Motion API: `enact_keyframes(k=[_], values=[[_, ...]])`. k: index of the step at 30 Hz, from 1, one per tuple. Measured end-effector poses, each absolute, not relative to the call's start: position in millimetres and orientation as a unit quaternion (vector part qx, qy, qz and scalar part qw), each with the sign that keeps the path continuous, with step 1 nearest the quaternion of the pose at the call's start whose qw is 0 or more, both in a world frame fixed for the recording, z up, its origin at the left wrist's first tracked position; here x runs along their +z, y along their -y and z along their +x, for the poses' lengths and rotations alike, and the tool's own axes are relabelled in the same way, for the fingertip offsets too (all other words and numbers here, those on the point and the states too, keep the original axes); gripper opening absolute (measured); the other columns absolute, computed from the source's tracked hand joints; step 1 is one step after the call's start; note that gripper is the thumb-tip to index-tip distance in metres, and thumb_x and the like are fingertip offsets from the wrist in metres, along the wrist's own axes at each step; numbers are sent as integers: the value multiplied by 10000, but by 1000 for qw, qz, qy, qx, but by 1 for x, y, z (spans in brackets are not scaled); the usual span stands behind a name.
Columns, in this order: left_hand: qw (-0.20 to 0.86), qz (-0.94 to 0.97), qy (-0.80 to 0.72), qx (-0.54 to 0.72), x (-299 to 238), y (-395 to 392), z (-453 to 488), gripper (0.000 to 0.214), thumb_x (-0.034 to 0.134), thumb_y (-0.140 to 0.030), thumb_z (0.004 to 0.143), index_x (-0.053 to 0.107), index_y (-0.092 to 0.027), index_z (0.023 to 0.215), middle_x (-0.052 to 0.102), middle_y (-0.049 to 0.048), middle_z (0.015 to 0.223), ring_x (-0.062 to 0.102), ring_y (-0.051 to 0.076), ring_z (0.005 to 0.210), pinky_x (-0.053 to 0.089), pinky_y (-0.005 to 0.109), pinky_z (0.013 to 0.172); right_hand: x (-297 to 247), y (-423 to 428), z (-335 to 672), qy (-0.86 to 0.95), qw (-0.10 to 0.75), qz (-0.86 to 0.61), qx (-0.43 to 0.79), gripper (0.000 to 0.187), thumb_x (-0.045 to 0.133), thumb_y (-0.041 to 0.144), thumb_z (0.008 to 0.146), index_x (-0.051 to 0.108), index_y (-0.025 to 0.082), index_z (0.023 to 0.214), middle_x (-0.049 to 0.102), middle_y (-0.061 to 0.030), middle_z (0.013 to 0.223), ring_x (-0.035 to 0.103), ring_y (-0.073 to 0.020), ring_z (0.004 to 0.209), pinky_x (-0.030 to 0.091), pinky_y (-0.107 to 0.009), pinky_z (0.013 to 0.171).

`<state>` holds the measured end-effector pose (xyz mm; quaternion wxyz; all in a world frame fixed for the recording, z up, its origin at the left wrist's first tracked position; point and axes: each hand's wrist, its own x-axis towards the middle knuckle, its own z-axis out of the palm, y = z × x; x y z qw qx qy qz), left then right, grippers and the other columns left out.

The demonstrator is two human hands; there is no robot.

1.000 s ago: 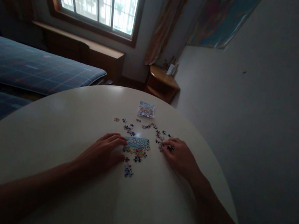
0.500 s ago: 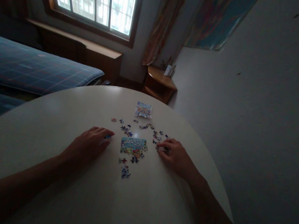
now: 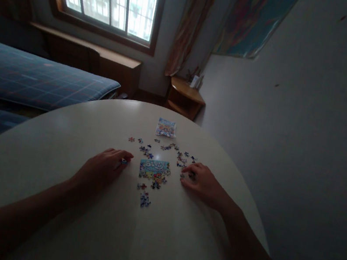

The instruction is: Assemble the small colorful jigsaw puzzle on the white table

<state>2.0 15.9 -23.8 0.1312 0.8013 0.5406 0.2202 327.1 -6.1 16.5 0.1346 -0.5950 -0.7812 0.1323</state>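
A partly joined jigsaw puzzle [image 3: 154, 170] with a light blue top lies between my two hands on the white table. Below it are a small joined group of puzzle pieces [image 3: 145, 200] and a reddish piece [image 3: 142, 186]. My left hand [image 3: 103, 166] rests left of the puzzle, closed on a dark blue puzzle piece [image 3: 124, 161] at the fingertips. On the other side, my right hand [image 3: 203, 184] is curled, its thumb and forefinger around a small puzzle piece [image 3: 182, 176]. More pieces under its palm are partly hidden.
Loose puzzle pieces [image 3: 170, 147] lie in an arc beyond the joined part. Behind them is a printed picture packet [image 3: 166, 128]. The round white table [image 3: 68, 139] has a wall [image 3: 306, 148] to its right and a plaid mattress [image 3: 42, 81] at the far left.
My right thumb and forefinger have shifted slightly toward me, around a small piece. My left fingers have turned the blue piece a little. The joined puzzle looks the same.
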Motion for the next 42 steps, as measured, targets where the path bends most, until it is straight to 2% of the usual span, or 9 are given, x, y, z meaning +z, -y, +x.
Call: enact_keyframes(k=[5, 11, 17, 22, 28, 32, 35, 38, 42], values=[[126, 804, -539, 218, -25, -16, 2, 318, 435, -261, 908, 642, -242, 1148, 700, 71, 1110, 662, 249, 1007, 532, 423, 891, 21, 10, 326, 783, 114, -601, 110, 216, 687, 224, 796, 752, 278, 995, 656, -80, 1145, 590, -267, 1067, 440, -447, 941], [129, 804, -539, 216, -24, -14, 2, 319, 428, -255, 913, 643, -235, 1149, 698, 74, 1129, 648, 256, 1046, 521, 446, 920, 24, 10, 325, 777, 113, -610, 107, 71, 691, 230, 805, 753, 238, 838, 697, -73, 1008, 604, -255, 989, 454, -418, 896], [123, 806, -538, 214, -28, -16, 0, 310, 440, -267, 922, 640, -252, 1158, 699, 63, 1132, 649, 251, 1039, 519, 434, 919, 22, 11, 319, 777, 125, -607, 111, 162, 701, 303, 819, 746, 251, 965, 684, -81, 1042, 601, -258, 1000, 450, -422, 901], [120, 806, -541, 210, -24, -15, 2, 322, 422, -262, 922, 641, -246, 1158, 701, 69, 1123, 653, 246, 1028, 525, 420, 904, 22, 12, 319, 792, 136, -578, 141, 118, 669, 226, 846, 756, 281, 903, 685, -53, 1052, 608, -229, 1017, 450, -389, 902], [120, 806, -540, 213, -24, -14, 3, 317, 427, -277, 921, 646, -244, 1148, 700, 69, 1120, 652, 254, 1024, 523, 425, 893, 27, 15, 312, 813, 110, -557, 131, 41, 689, 237, 834, 727, 227, 846, 717, -50, 932, 628, -214, 931, 459, -363, 859], [122, 802, -543, 218, -26, -15, 3, 302, 446, -291, 914, 647, -260, 1137, 702, 58, 1098, 663, 243, 970, 531, 397, 851, 29, 15, 309, 795, 92, -590, 110, 176, 644, 322, 874, 707, 201, 764, 720, -69, 839, 636, -220, 838, 470, -350, 768], [123, 801, -544, 219, -27, -15, 3, 299, 449, -300, 914, 647, -266, 1135, 703, 56, 1089, 662, 237, 954, 531, 386, 835, 30, 16, 313, 786, 119, -595, 116, 130, 591, 215, 871, 720, 210, 865, 733, -62, 894, 652, -209, 852, 480, -336, 769], [123, 801, -546, 212, -26, -15, 3, 299, 450, -305, 912, 648, -261, 1132, 702, 56, 1091, 660, 235, 957, 528, 383, 839, 30, 18, 316, 805, 129, -565, 127, 229, 605, 128, 820, 716, 232, 991, 724, -54, 982, 660, -200, 900, 486, -328, 803], [119, 803, -542, 215, -26, -15, 3, 297, 439, -312, 923, 644, -260, 1131, 701, 56, 1096, 661, 238, 955, 529, 394, 850, 28, 20, 310, 813, 118, -551, 145, 119, 647, 165, 832, 723, 235, 891, 713, -40, 915, 651, -189, 867, 480, -310, 776]])
